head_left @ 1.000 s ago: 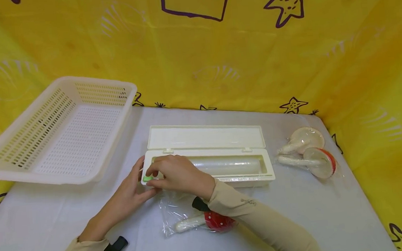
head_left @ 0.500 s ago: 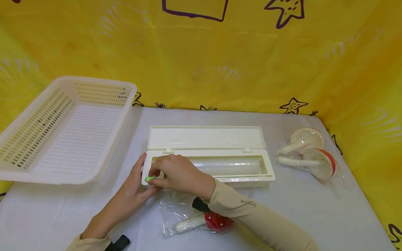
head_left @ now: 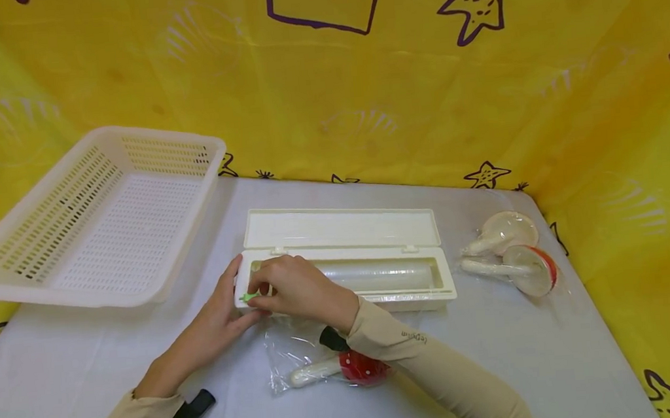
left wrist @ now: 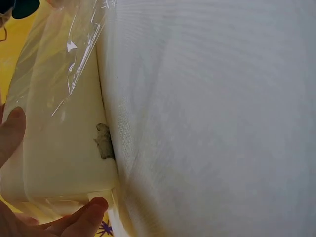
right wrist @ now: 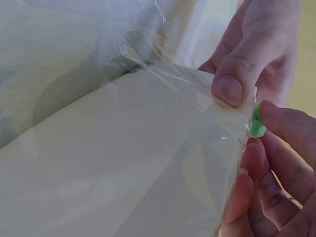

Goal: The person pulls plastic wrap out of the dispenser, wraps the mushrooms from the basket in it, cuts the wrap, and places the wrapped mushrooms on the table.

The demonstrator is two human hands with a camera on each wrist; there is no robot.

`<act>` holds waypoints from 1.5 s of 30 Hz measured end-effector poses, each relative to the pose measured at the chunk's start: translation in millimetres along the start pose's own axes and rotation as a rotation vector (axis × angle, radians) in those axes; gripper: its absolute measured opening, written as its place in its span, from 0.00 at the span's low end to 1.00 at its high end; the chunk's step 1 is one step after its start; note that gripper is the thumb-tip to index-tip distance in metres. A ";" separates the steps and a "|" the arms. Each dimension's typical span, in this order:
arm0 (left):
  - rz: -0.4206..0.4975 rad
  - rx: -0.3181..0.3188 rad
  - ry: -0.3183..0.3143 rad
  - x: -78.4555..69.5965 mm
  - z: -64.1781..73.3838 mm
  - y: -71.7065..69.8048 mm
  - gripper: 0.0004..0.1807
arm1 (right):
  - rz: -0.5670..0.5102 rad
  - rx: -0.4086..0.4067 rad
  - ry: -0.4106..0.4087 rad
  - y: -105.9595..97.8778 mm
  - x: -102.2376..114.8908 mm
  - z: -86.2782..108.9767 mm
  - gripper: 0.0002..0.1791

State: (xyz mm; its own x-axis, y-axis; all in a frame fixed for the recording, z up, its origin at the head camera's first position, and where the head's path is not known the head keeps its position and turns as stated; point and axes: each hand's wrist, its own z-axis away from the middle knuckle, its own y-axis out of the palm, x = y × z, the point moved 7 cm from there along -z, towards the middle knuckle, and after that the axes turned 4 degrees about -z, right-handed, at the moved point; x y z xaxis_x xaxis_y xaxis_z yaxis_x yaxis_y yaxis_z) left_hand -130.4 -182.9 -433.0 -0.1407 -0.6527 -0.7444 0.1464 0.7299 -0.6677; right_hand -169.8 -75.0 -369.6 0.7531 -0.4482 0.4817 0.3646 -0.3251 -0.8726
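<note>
A cream cling film dispenser [head_left: 351, 303] lies on the table, its lid [head_left: 342, 229] raised and a roll of cling film [head_left: 381, 276] inside. My left hand [head_left: 219, 316] grips the dispenser's left end, thumb on the front and fingers round the end in the left wrist view. With thumb and fingertips, my right hand [head_left: 300, 292] pinches a small green slide cutter [right wrist: 257, 124] at that same end. Clear film [right wrist: 192, 98] drapes over the dispenser's front. Close before it lies a ladle [head_left: 364, 368] with a white handle and red dotted bowl, in clear plastic.
At the left stands a white slotted basket [head_left: 137, 241]. Two more plastic-wrapped ladles, one plain white [head_left: 509, 231] and one red outside [head_left: 531, 271], lie on the right of the white-covered table [head_left: 500, 360]. A yellow patterned cloth [head_left: 362, 102] rises behind.
My right fingers have shifted very slightly right at the green slide cutter, which is tucked further between them. My left hand keeps its grip, and the dispenser has stayed in place.
</note>
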 end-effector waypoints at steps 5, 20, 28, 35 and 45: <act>-0.044 -0.001 0.013 -3.2 0.0 0.3 0.57 | -0.044 0.022 0.019 -1.8 -2.3 1.5 0.07; -0.076 0.006 0.031 -7.3 -1.9 3.3 0.56 | -0.067 0.034 0.033 -6.2 -8.5 10.7 0.06; -0.067 0.000 0.039 -9.4 -1.4 5.8 0.55 | -0.016 0.029 0.044 -11.2 -8.0 19.3 0.05; -0.097 -0.021 0.028 -9.4 2.9 0.4 0.55 | -0.061 0.022 0.081 -17.6 -18.9 33.9 0.05; -0.082 -0.011 0.037 -7.4 3.0 3.9 0.55 | -0.095 0.018 0.119 -20.1 -27.0 44.5 0.04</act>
State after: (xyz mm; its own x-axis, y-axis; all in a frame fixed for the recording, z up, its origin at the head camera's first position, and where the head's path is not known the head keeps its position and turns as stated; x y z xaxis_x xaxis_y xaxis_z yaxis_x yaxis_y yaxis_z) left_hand -125.9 -175.8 -430.1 -0.1879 -0.7029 -0.6860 0.1224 0.6762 -0.7264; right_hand -173.1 -19.3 -368.8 0.6445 -0.5121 0.5678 0.4420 -0.3564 -0.8232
